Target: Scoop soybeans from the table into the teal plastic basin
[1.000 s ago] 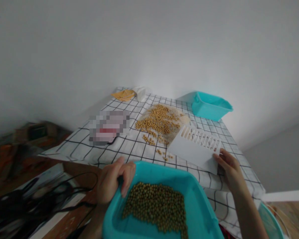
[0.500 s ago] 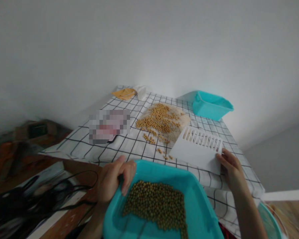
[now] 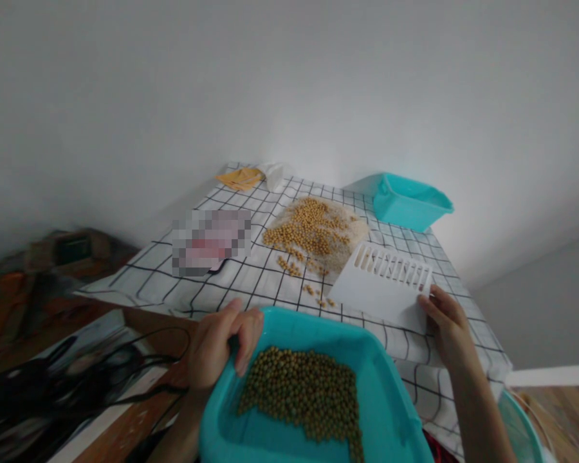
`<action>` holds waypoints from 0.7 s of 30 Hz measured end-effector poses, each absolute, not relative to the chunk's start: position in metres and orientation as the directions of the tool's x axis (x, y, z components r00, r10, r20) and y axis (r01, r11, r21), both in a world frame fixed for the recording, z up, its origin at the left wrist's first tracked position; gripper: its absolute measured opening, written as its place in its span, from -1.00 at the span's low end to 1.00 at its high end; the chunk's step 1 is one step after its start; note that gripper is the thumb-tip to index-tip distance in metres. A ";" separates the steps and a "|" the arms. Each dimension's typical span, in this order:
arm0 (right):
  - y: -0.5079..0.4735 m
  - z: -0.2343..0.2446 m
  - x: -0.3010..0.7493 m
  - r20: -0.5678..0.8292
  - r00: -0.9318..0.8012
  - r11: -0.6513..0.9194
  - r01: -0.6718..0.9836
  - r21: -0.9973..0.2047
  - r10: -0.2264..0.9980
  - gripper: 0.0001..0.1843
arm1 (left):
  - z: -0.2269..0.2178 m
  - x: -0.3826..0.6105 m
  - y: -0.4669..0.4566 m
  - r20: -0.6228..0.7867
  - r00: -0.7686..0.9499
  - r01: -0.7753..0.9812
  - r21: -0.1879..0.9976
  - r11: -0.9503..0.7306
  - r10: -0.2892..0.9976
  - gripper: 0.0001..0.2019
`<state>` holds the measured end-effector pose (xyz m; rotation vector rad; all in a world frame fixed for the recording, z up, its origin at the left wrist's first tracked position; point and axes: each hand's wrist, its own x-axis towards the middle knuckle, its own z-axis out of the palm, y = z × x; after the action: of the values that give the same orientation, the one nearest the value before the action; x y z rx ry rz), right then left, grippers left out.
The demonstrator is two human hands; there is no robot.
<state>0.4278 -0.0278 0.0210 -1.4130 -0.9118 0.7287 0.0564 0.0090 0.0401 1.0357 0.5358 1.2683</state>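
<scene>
My left hand point(image 3: 226, 344) is closed round the left rim of a turquoise plastic basin point(image 3: 386, 392), just off the table's front edge. Many small round yellow-brown beans point(image 3: 309, 392) lie in the basin. On the right, my right hand point(image 3: 448, 325) pinches the right edge of a flat white slotted plastic board point(image 3: 381, 292), which rests on the cloth. Past the board's left edge, a pile of mixed grain point(image 3: 345, 254) with yellow beans point(image 3: 309, 225) on top is spread on the table. A few loose beans point(image 3: 318, 296) lie between the pile and the basin.
A checked cloth point(image 3: 251, 273) covers the table. A second turquoise container point(image 3: 408, 206) stands at the back right. Yellow cloth point(image 3: 241, 179) and a white object point(image 3: 273, 177) lie at the back left, a blurred-out item point(image 3: 212, 243) nearer. Black cables point(image 3: 120, 379) are at lower left.
Almost nothing differs. The whole view has shifted slightly, with things a few pixels higher; both hands keep their holds on the basin and the board.
</scene>
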 end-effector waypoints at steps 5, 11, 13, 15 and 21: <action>-0.031 0.023 0.424 0.100 0.484 0.062 0.093 -0.994 0.869 -0.75 | 0.041 0.057 0.009 0.210 0.261 -0.512 0.858 -0.049 0.942 -0.31; -0.033 0.024 0.423 0.112 0.428 0.060 0.133 -0.989 0.897 -0.74 | 0.041 0.057 0.008 0.219 0.248 -0.509 0.858 -0.065 0.944 -0.30; -0.033 0.024 0.422 0.124 0.429 0.062 0.155 -0.986 0.895 -0.73 | 0.040 0.058 0.008 0.229 0.238 -0.513 0.855 -0.078 0.944 -0.30; -0.032 0.023 0.422 0.133 0.439 0.066 0.165 -0.984 0.889 -0.74 | 0.040 0.059 0.008 0.234 0.233 -0.515 0.853 -0.084 0.944 -0.30; -0.028 0.024 0.420 0.207 0.452 0.111 0.230 -0.967 0.867 -0.79 | 0.042 0.058 0.008 0.231 0.242 -0.515 0.854 -0.076 0.942 -0.30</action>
<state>0.4203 -0.0279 0.0240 -1.4182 -1.0439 0.6229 0.0582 0.0080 0.0418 1.0530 0.5280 1.3014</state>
